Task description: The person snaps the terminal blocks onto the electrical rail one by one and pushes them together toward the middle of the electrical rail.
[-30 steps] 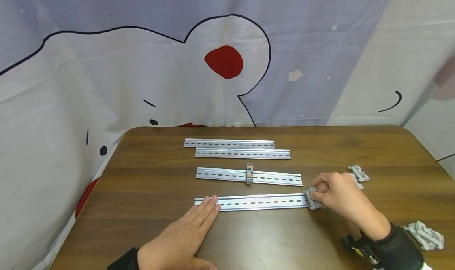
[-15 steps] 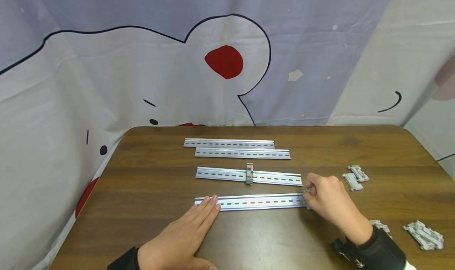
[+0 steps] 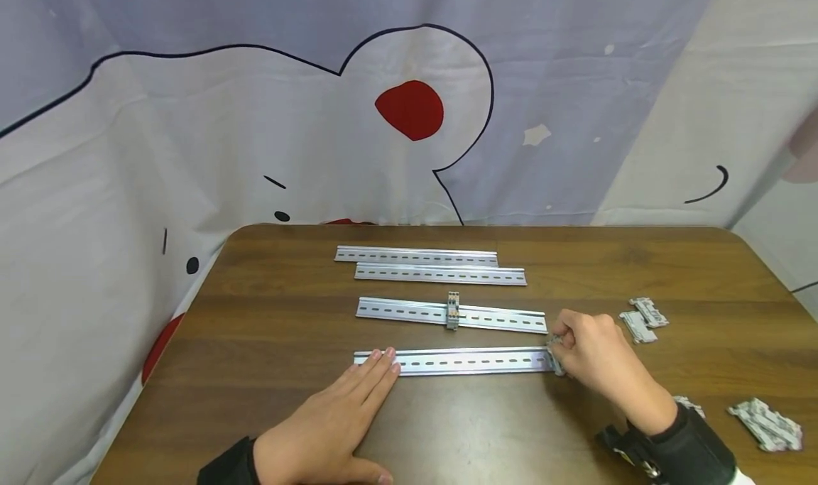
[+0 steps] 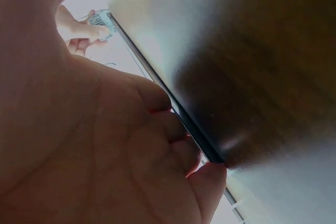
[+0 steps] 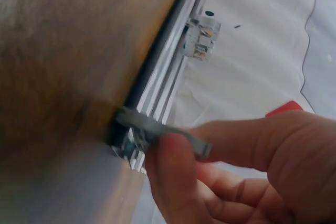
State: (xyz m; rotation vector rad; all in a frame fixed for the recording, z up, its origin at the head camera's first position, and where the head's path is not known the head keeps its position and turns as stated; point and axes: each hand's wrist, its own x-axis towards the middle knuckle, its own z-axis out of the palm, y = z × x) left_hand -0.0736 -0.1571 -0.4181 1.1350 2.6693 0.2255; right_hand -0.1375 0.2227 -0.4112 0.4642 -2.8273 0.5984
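The nearest slotted metal DIN rail [image 3: 473, 361] lies crosswise on the table. My left hand [image 3: 332, 421] lies with its fingers straight across the rail's left end; in the left wrist view its fingertips [image 4: 207, 182] are at the rail's edge. At the rail's right end, my right hand [image 3: 594, 350] pinches a grey terminal block [image 5: 163, 129] between thumb and fingers. The block stands across the rail end in the right wrist view, and the fingers partly hide it in the head view.
Behind lies another DIN rail [image 3: 396, 311] with a terminal block unit [image 3: 453, 311] clipped near its middle. Two more rails [image 3: 441, 275] lie at the back. Loose terminal blocks [image 3: 639, 327] rest at the right, and a pile of several [image 3: 767, 424] lies nearer the right edge.
My right hand has moved left, bringing the pinched terminal block against the rail's right end and uncovering loose blocks behind it. My left hand stays on the rail. The head view has shifted slightly.
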